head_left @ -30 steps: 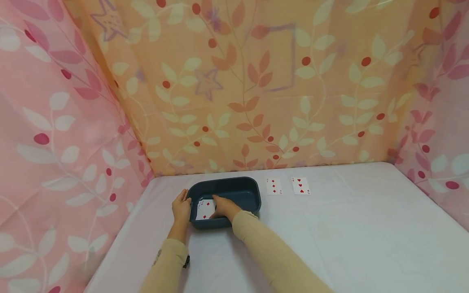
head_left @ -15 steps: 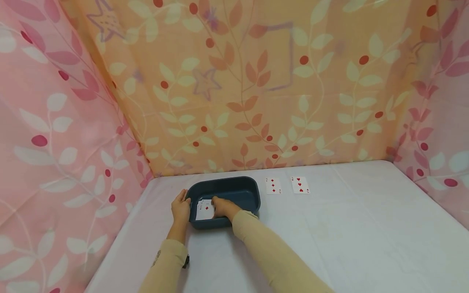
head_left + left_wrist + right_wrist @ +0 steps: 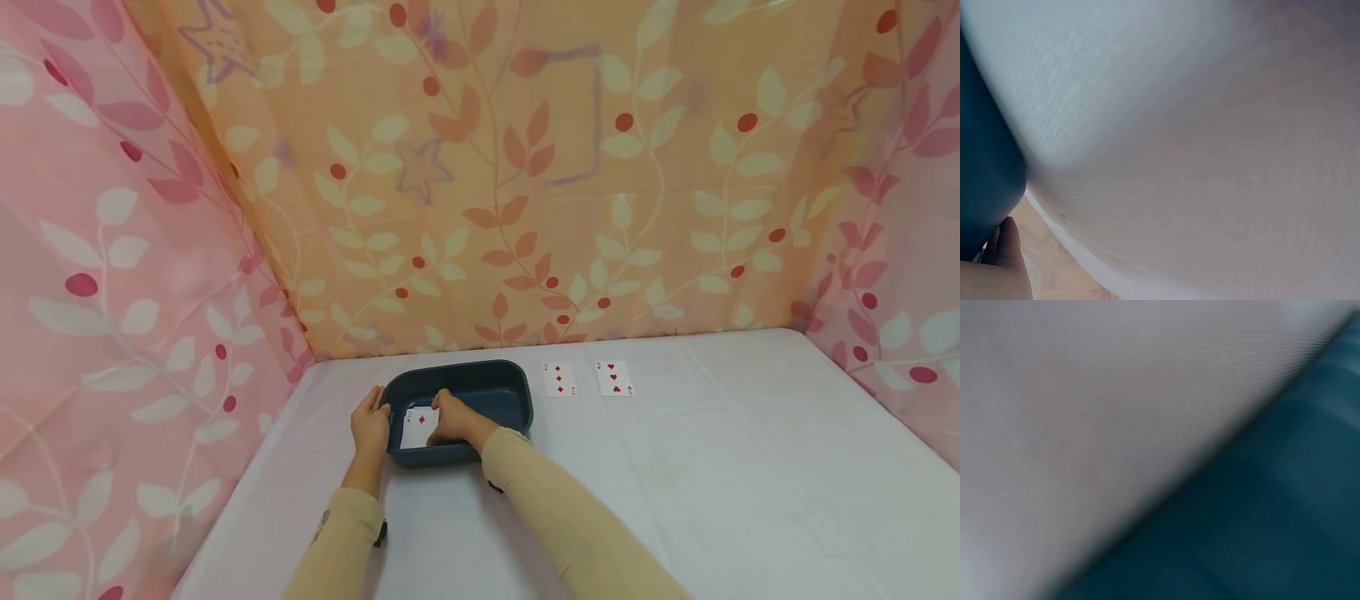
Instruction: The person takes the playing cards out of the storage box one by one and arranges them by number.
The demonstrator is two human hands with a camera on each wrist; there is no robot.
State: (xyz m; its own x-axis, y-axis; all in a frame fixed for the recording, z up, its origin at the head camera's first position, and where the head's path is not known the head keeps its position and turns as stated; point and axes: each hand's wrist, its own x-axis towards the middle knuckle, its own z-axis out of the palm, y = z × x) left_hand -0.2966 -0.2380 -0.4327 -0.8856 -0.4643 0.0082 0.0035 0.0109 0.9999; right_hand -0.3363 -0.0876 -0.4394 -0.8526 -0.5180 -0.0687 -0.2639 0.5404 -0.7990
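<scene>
A dark blue rectangular plastic tub (image 3: 457, 457) sits on the table in the head view. At its left end my left hand (image 3: 371, 429) grips the wall, thumb near the rim. The left wrist view shows part of that left hand (image 3: 1002, 269) against the tub's outer side (image 3: 985, 156). My right hand (image 3: 456, 418) reaches over the front rim into the tub, its thumb and fingers around the right side of a playing card (image 3: 416, 431) with a red diamond. This card lies on a small stack. The right wrist view has only the tub's side (image 3: 1254, 512), with no hand showing.
Two face-up cards lie right of the tub: a three of diamonds (image 3: 559, 380) and a three of hearts (image 3: 616, 379). A white cloth (image 3: 720, 467) covers the table. Patterned curtains (image 3: 517, 167) close off the back and both sides.
My right hand shifts slightly within the tub, fingers spreading toward the back edge of the cards. The top diamond card changes position a little. My left hand stays on the tub's wall.
</scene>
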